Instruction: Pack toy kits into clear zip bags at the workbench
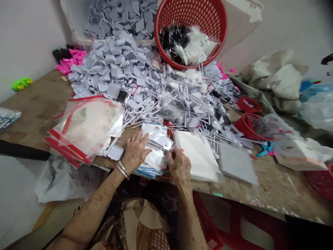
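Note:
My left hand (135, 152) lies with its fingers spread at the left edge of a clear plastic bag (155, 152). Inside that bag are pale grey plastic parts. Under it is a stack of printed cards (148, 171) with blue edges. At the bag's right side, my right hand (180, 166) is closed, thumb and fingertips pinching the film. Beside my left wrist is a small grey plastic tray (115, 152). To the right of my right hand lies a stack of white sheets or bags (199, 156).
A large heap of grey plastic parts (122, 64) covers the table's back, with a red basket (191, 64) on it. Red-edged clear bags (88, 119) lie left; a grey stack (238, 163) and small red baskets (246, 126) stand right. The table's front edge (273, 205) runs close by.

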Action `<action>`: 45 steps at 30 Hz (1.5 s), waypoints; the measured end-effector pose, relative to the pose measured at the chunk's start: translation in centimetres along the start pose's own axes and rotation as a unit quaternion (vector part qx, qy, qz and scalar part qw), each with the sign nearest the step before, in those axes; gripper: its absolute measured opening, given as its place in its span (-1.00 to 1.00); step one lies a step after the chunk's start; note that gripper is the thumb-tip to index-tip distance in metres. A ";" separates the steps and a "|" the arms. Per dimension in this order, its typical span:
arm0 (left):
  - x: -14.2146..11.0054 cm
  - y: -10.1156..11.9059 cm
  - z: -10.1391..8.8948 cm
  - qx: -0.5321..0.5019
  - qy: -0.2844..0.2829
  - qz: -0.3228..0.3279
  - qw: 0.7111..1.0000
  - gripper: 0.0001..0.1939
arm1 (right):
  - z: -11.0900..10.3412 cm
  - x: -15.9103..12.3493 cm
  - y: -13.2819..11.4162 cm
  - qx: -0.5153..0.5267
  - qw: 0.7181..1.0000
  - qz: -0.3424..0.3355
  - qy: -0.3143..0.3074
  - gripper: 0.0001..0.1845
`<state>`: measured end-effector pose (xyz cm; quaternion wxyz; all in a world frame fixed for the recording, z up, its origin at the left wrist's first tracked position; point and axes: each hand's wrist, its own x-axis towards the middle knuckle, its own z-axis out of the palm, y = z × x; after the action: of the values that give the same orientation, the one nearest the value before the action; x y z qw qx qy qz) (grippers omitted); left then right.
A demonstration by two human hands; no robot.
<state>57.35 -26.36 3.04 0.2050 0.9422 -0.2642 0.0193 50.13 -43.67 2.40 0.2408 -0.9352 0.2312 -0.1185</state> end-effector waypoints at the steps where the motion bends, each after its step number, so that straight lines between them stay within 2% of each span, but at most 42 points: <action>1: 0.5 -0.3 0.2 0.002 -0.015 -0.002 1.000 -0.43 | 0.1 0.0 -0.1 -0.022 1.000 -0.001 -0.001 -0.78; 4: 2.0 -0.9 0.7 -0.005 -0.012 -0.005 1.000 -0.53 | 0.0 -0.1 0.0 -0.059 0.998 -0.028 -0.007 -0.78; 8: 3.2 -1.6 0.6 -0.038 -0.005 0.007 0.999 -0.60 | -0.5 -0.3 0.5 -0.017 0.993 -0.113 -0.015 -0.76; 10: 3.0 -1.9 0.4 -0.065 -0.002 0.014 0.998 -0.60 | -0.5 -0.3 0.8 -0.017 0.991 -0.129 -0.020 -0.76; 14: 2.0 -1.9 0.5 -0.110 0.004 0.002 0.994 -0.56 | 0.2 -0.4 1.3 -0.022 0.989 -0.146 -0.008 -0.76; 20: 1.9 -1.8 1.0 -0.098 0.007 -0.013 0.995 -0.55 | 1.0 -0.1 1.1 0.009 0.985 -0.169 0.035 -0.77; 24: 2.0 -2.0 1.3 -0.095 0.034 0.003 0.995 -0.60 | 0.4 -0.6 1.1 0.017 0.985 -0.171 0.028 -0.79; 29: 1.8 -2.2 1.5 -0.086 0.042 0.004 0.995 -0.60 | 0.2 -0.6 1.4 0.007 0.981 -0.195 0.018 -0.82; 35: 2.0 -1.9 1.3 -0.024 0.056 0.008 0.998 -0.57 | 0.8 0.6 0.8 -0.060 0.979 -0.194 -0.008 -0.80; 38: 1.7 -0.3 1.0 0.050 0.098 -0.019 0.994 -0.47 | -0.6 0.4 -0.2 -0.062 0.981 -0.177 -0.048 -0.78; 40: 1.4 1.1 1.0 0.079 0.121 0.015 0.989 -0.44 | -2.5 0.3 -0.2 -0.009 0.977 -0.195 -0.088 -0.75; 42: 1.2 2.2 1.5 0.079 0.115 0.079 0.987 -0.47 | -5.0 1.0 0.9 0.059 0.970 -0.211 -0.103 -0.74; 43: 1.1 2.5 1.8 0.075 0.105 0.105 0.986 -0.49 | -6.4 1.8 1.9 0.079 0.971 -0.205 -0.094 -0.74; 45: 1.0 2.8 2.7 0.069 0.086 0.128 0.986 -0.52 | -8.8 4.5 4.7 0.068 0.985 -0.153 -0.033 -0.74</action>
<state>56.60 -30.06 1.75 0.1574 0.9072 -0.3622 0.1450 49.29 -53.01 8.02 0.2900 -0.9444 0.0684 -0.1389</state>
